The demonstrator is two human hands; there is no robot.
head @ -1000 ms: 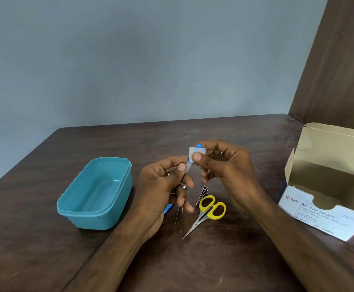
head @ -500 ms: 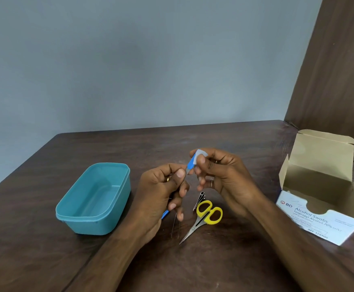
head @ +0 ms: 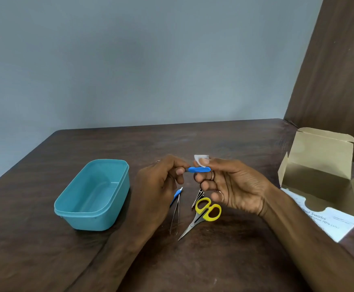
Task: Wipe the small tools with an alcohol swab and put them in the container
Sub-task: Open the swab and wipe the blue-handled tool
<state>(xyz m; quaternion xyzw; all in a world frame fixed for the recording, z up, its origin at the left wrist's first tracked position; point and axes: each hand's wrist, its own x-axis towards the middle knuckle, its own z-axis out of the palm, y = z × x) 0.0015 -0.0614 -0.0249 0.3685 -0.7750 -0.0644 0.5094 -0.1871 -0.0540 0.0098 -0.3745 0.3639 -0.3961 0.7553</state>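
My left hand (head: 161, 186) pinches one end of a small blue-handled tool (head: 199, 169) and holds it level above the table. My right hand (head: 233, 186) pinches a white alcohol swab (head: 200, 161) just above the tool's blue handle. On the table below lie yellow-handled scissors (head: 205, 211), thin metal tweezers (head: 175, 216), another blue-handled tool (head: 177, 194) partly hidden by my left hand, and a small dark metal tool (head: 199, 196). The teal plastic container (head: 92, 216) stands open to the left of my left hand, with nothing in it.
An open cardboard box of alcohol swabs (head: 323, 186) sits at the right on the dark wooden table (head: 214, 260). A grey wall stands behind the table and a brown panel rises at the far right.
The blue-handled tool has turned from upright to level. The swab has come off the tool's tip and sits above the handle. Both hands have drifted slightly apart.
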